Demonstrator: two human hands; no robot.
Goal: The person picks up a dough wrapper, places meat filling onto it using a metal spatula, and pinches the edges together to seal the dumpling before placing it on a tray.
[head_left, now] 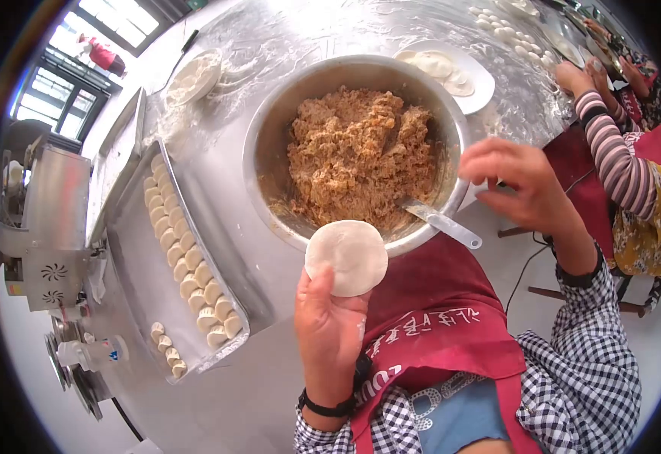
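the work in hand looks like filling a dumpling: a bare round dough wrapper [347, 257] is held flat at the near rim of the big metal bowl [270, 129], with no filling on it yet. this reads as the start of one dumpling, wrapper ready and filling not yet scooped.

the left hand [329, 325] grasps the wrapper from below. its fingers are curled under the disc and the thumb is pressed to its lower edge, so the wrapper stands up just in front of the bowl.

the right hand [516, 181] is empty and loosely spread. its fingers are bent and apart, and it hovers at the bowl's right rim, just above the spoon [444, 222] without touching it. the spoon leans on that rim, its handle sticking out of the bowl and its blade down in the brown minced filling [357, 155].

the next move would call for closing the right hand on the spoon handle, lifting a small lump of filling and setting it at the wrapper's middle, keeping the edge clean for sealing.

left of the bowl lies a tray [137, 272] with rows of finished dumplings [186, 265]. beyond the bowl sits a plate [482, 83] of wrappers. to the right of the bowl is another person's striped sleeve [614, 151].
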